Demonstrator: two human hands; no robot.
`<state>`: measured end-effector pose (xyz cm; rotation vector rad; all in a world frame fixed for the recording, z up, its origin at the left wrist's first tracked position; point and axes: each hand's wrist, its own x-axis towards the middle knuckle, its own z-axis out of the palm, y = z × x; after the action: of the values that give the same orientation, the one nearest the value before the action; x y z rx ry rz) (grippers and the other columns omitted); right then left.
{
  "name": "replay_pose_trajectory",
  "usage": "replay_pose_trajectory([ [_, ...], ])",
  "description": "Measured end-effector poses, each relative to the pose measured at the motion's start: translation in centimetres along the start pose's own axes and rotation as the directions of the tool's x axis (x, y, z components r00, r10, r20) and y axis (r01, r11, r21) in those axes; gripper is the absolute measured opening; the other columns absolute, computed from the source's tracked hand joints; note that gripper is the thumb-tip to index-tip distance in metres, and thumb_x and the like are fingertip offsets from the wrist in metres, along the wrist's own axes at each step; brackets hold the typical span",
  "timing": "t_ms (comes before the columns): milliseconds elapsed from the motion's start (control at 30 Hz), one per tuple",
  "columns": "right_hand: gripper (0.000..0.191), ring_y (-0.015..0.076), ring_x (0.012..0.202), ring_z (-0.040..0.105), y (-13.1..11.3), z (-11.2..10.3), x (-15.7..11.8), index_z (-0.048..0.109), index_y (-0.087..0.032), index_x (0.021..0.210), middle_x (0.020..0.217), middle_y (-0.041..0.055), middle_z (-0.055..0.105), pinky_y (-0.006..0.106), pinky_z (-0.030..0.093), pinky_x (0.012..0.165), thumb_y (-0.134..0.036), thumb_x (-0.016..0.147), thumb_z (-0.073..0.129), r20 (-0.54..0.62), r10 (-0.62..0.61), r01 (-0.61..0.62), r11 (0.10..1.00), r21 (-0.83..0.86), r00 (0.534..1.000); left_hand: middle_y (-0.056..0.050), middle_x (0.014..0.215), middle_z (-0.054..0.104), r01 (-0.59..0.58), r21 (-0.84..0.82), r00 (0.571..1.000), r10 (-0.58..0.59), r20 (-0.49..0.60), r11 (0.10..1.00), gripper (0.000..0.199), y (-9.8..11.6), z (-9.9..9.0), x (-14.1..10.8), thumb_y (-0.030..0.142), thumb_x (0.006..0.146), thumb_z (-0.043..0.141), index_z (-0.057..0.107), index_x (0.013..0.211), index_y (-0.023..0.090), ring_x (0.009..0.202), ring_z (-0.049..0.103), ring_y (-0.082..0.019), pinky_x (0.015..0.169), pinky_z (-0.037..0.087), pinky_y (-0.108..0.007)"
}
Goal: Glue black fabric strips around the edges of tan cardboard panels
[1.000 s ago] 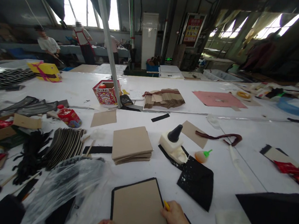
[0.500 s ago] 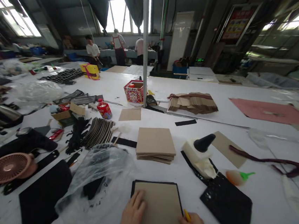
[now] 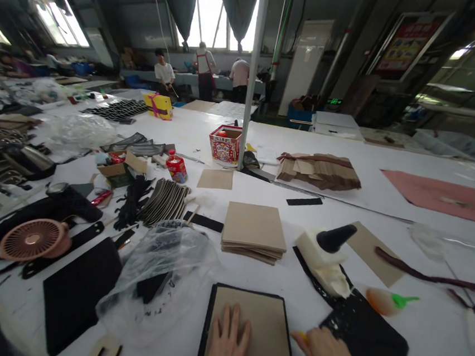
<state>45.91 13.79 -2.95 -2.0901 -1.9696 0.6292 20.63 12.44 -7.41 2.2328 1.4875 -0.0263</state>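
Observation:
My left hand (image 3: 230,339) lies flat with spread fingers on a beige board (image 3: 269,326). Under the board is a slightly larger black sheet (image 3: 208,315), showing as a dark margin along the left, top and right. Just off the board's right edge, my right hand (image 3: 329,355) is closed round a slim yellow tool (image 3: 301,336); mostly hidden by the fingers, its kind does not show. Beyond the board sits a stack of similar beige boards (image 3: 254,227). To the right, a black panel (image 3: 373,342) lies near my right hand.
A white block with a black cone (image 3: 335,238) and a green-tipped bottle (image 3: 383,301) stand at right. A crumpled plastic bag (image 3: 160,282), a black panel (image 3: 79,291) and a pink fan (image 3: 34,238) lie left. A pole (image 3: 254,73) rises behind a red box (image 3: 224,146). People work farther back.
My left hand has shifted right, from the board's left edge onto its middle, fingers now spread. My right hand has moved slightly away from the right edge. The view has turned a little left.

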Motion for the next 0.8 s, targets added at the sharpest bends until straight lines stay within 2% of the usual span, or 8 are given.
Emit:
replay_pose_trajectory([
  [67, 0.031, 0.0256, 0.075, 0.059, -1.1, -3.6, 1.2, 0.062, -0.023, 0.062, 0.067, 0.0099, 0.062, 0.032, 0.040, 0.063, -0.046, 0.082, 0.056, -0.006, -0.034, 0.034, 0.996, -0.088, 0.999, -0.019, 0.151, 0.016, -0.007, -0.006, 1.000, 0.007, -0.008, 1.000, 0.069, -0.1, -0.3, -0.1, 0.048, 0.080, 0.056, 0.032, 0.141, 0.027, 0.136, 0.016, -0.045, 0.100, 0.027, -0.072],
  [133, 0.033, 0.0225, 0.069, 0.058, -3.2, -6.5, 2.4, 0.063, -0.023, 0.065, 0.070, 0.0087, 0.063, 0.032, 0.040, 0.063, -0.049, 0.083, 0.053, 0.030, -0.054, 0.056, 0.996, -0.073, 0.998, -0.019, 0.151, 0.016, -0.008, -0.003, 1.000, 0.008, -0.012, 1.000, 0.069, -0.1, -0.4, -0.2, 0.048, 0.081, 0.056, 0.031, 0.141, 0.026, 0.136, 0.017, -0.045, 0.100, 0.028, -0.072],
  [233, 0.032, 0.0186, 0.067, 0.057, -7.4, -8.4, 4.0, 0.062, -0.023, 0.067, 0.072, 0.0045, 0.062, 0.029, 0.041, 0.066, -0.045, 0.085, 0.049, 0.122, -0.148, 0.121, 0.971, 0.206, 0.981, -0.015, 0.151, 0.020, -0.032, 0.000, 0.999, 0.032, 0.010, 0.999, 0.065, 0.0, -0.4, -0.2, 0.043, 0.084, 0.051, 0.028, 0.142, 0.026, 0.137, 0.020, -0.042, 0.100, 0.029, -0.073],
  [300, 0.023, 0.0181, 0.075, 0.059, -10.2, -7.9, 4.7, 0.065, -0.022, 0.075, 0.078, 0.0030, 0.065, 0.027, 0.043, 0.071, -0.039, 0.084, 0.052, 0.168, -0.236, 0.144, 0.890, 0.432, 0.957, -0.012, 0.150, 0.024, -0.063, 0.015, 0.998, 0.062, 0.008, 0.998, 0.063, -0.1, -0.2, -0.3, 0.039, 0.086, 0.048, 0.023, 0.143, 0.026, 0.137, 0.023, -0.039, 0.100, 0.030, -0.073],
  [367, 0.017, 0.0183, 0.081, 0.060, -12.5, -6.5, 5.3, 0.067, -0.021, 0.081, 0.084, 0.0025, 0.067, 0.026, 0.044, 0.075, -0.033, 0.081, 0.056, 0.192, -0.304, 0.148, 0.810, 0.568, 0.933, -0.010, 0.150, 0.027, -0.080, 0.046, 0.997, 0.081, -0.015, 0.996, 0.064, -0.1, 0.0, -0.3, 0.034, 0.086, 0.048, 0.020, 0.143, 0.025, 0.136, 0.026, -0.037, 0.099, 0.033, -0.071],
  [500, 0.015, 0.0177, 0.081, 0.060, -15.0, -3.5, 6.5, 0.070, -0.019, 0.080, 0.084, 0.0027, 0.067, 0.025, 0.044, 0.075, -0.025, 0.079, 0.056, 0.189, -0.389, 0.197, 0.758, 0.622, 0.902, -0.012, 0.149, 0.027, -0.075, 0.057, 0.997, 0.075, -0.001, 0.996, 0.064, 0.1, -0.1, -0.4, 0.031, 0.086, 0.049, 0.020, 0.143, 0.023, 0.136, 0.027, -0.038, 0.099, 0.034, -0.072],
  [633, 0.014, 0.0173, 0.079, 0.060, -15.0, -2.5, 7.6, 0.070, -0.018, 0.077, 0.081, 0.0026, 0.068, 0.025, 0.043, 0.074, -0.019, 0.076, 0.056, 0.227, -0.407, 0.226, 0.800, 0.556, 0.885, -0.012, 0.150, 0.021, -0.048, -0.018, 0.997, 0.049, 0.053, 0.999, 0.060, 0.4, -0.7, -0.4, 0.030, 0.088, 0.043, 0.022, 0.143, 0.021, 0.137, 0.021, -0.038, 0.101, 0.028, -0.074],
  [800, 0.016, 0.0178, 0.076, 0.060, -11.7, -4.2, 7.7, 0.069, -0.018, 0.074, 0.078, 0.0028, 0.068, 0.025, 0.041, 0.072, -0.019, 0.075, 0.053, 0.275, -0.380, 0.251, 0.878, 0.407, 0.883, -0.011, 0.151, 0.018, -0.044, -0.077, 0.997, 0.049, 0.055, 0.996, 0.060, 0.3, -0.6, -0.5, 0.030, 0.088, 0.043, 0.022, 0.143, 0.022, 0.138, 0.017, -0.038, 0.103, 0.024, -0.075],
])
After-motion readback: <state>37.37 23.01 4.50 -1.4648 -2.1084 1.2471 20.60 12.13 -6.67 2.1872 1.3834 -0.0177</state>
